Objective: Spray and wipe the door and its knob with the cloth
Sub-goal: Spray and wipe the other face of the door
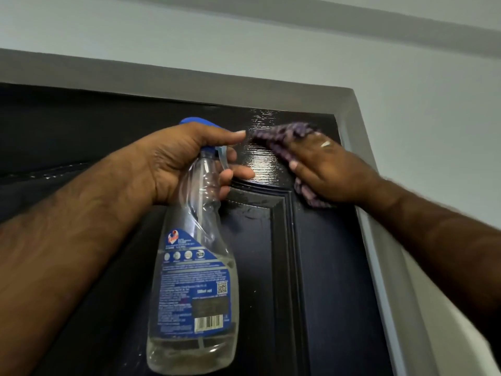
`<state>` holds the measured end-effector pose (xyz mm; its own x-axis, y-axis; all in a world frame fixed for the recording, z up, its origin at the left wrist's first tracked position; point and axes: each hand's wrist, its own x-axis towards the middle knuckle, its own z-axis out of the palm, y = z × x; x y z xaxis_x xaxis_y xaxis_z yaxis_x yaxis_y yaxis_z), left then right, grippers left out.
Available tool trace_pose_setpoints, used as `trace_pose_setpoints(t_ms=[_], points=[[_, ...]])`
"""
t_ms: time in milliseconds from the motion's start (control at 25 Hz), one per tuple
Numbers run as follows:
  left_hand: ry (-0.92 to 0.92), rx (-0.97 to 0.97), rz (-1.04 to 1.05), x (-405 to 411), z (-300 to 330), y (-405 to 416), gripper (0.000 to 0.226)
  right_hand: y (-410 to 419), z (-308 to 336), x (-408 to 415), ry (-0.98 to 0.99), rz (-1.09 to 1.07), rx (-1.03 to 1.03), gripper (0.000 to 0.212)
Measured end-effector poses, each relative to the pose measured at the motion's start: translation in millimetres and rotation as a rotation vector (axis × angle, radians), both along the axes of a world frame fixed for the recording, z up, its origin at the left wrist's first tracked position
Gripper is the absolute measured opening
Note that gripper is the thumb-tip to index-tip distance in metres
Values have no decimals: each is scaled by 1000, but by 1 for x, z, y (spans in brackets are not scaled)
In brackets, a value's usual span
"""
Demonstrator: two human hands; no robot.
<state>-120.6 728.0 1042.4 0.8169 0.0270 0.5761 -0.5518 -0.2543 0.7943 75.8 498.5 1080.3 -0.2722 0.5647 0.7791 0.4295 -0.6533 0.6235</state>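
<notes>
Head view. One door [325, 267], dark w/ glossy finish, fills the lower centre; one raised panel moulding runs across and down it, and wet streaks shine near its top edge. One grey door frame [189, 82] borders the door above and at right; pale wall beyond the frame. Knob not in view.

Two hands, both raised at the door's top right corner. Left hand [184, 161]: fingers curled round the neck of one spray bottle [195, 267], index finger stretched forward above the trigger, thumb side toward the camera. Bottle is clear plastic w/ blue nozzle and blue label, hanging upright in front of the door, a little liquid at its base.

Right hand [328, 169]: fingers extended flat, pressing one purple cloth [282, 139] against the door just below its top edge, close to the frame's right side. Cloth shows beyond the fingertips and under the palm. One ring [325, 144] on this hand.
</notes>
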Motion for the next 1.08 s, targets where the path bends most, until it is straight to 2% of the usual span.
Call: trace_pose_setpoints(t_ms=[80, 120, 200, 240, 360, 400, 480, 520, 640, 680, 760, 800, 920, 960, 1040, 1080], points=[[-5, -22, 20, -6, -2, 2, 25, 14, -2, -6, 179, 59, 276, 75], [-6, -28, 23, -8, -4, 3, 25, 24, -8, -7, 164, 33, 243, 79], [-6, -28, 23, -12, -9, 4, 24, 28, -13, 2, 17, -27, -43, 73], [-1, -24, 22, -13, -11, 3, 23, 23, -11, 0, -30, -30, -108, 70], [-8, -25, 32, -16, -18, 0, 22, 19, -12, -11, 153, 72, 230, 76], [-11, -25, 38, -15, -20, -2, 21, 23, -22, -10, 144, 49, 210, 75], [-15, -10, 44, -13, -23, -4, 21, 20, -44, 2, -5, -27, -66, 66], [-14, -1, 44, -12, -24, -5, 21, 15, -47, 3, -42, -21, -100, 63], [-4, -11, 37, -10, -27, -9, 21, 14, -54, -3, 159, 87, 280, 71], [-6, -16, 32, -10, -29, -11, 21, 17, -63, -3, 159, 53, 242, 73], [-2, -10, 26, -7, -31, -14, 21, 10, -77, 8, 20, -22, -67, 66], [4, 1, 22, -7, -32, -15, 21, 3, -76, 9, -10, -13, -95, 62], [-1, 2, 13, -9, -32, -17, 20, 5, -75, 2, 163, 70, 241, 68], [-5, -2, 13, -10, -31, -20, 20, 8, -80, 3, 148, 29, 200, 70], [-3, -5, 15, -11, -31, -23, 20, 4, -88, 12, 21, -22, -11, 67], [-2, -6, 19, -11, -32, -23, 20, -1, -87, 12, 35, 7, 34, 65]])
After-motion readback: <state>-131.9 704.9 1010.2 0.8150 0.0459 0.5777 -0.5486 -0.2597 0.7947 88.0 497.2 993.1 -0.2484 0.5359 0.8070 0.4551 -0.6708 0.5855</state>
